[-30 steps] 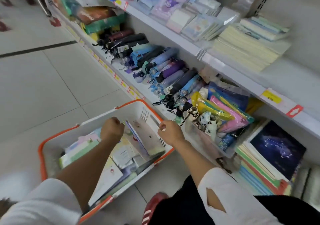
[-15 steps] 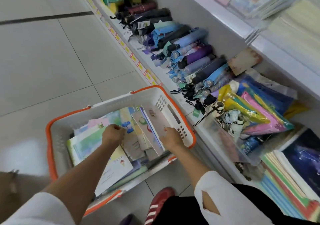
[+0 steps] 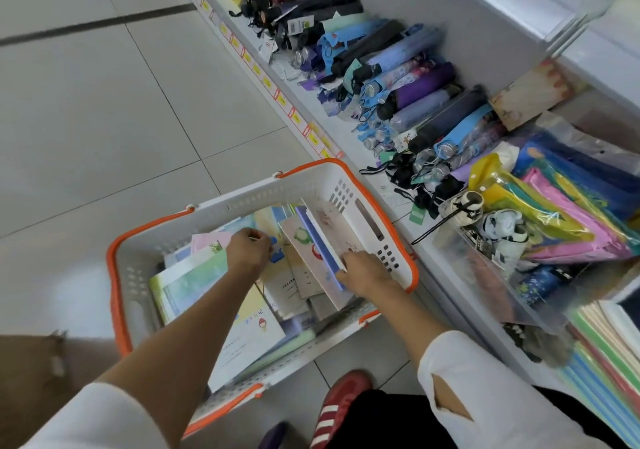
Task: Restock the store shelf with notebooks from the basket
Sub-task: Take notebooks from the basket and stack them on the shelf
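notebooks [image 3: 304, 268]: upright and stacked inside white basket with orange rim [image 3: 242, 203], on floor beside low shelf | right hand [image 3: 363, 270]: grips blue-spined notebook [image 3: 320, 241] leaning at basket's right wall | left hand [image 3: 247, 249]: fingers curled on notebooks mid-basket, grasp unclear | folded umbrellas [image 3: 398, 78] on shelf

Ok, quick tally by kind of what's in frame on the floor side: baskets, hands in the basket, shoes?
Baskets: 1, the white basket with orange rim
Hands in the basket: 2, left hand and right hand
Shoes: 1, the red shoe
Total: 4
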